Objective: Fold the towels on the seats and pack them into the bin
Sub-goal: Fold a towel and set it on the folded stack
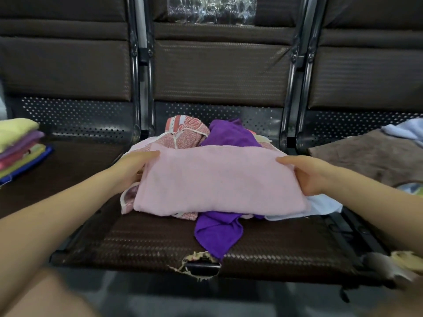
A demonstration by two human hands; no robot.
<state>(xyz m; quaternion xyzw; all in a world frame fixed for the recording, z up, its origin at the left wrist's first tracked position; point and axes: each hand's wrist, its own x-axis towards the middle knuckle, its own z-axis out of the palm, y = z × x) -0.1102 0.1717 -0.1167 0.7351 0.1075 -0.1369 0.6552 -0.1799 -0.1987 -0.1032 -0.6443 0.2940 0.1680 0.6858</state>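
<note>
A folded pale pink towel [217,179] lies on top of a loose heap of towels on the middle seat [160,245]. My left hand [134,167] grips its left edge, thumb on top and fingers underneath. My right hand [302,173] grips its right edge the same way. Under it lie a purple towel [219,232], a red-patterned towel [185,131] and a white towel [325,207]. The bin is not in view.
A stack of folded towels [20,147] in yellow, purple, pink and blue sits on the left seat. A brown towel [370,154] and a pale blue one [407,131] lie on the right seat. The middle seat's front edge is torn [196,264].
</note>
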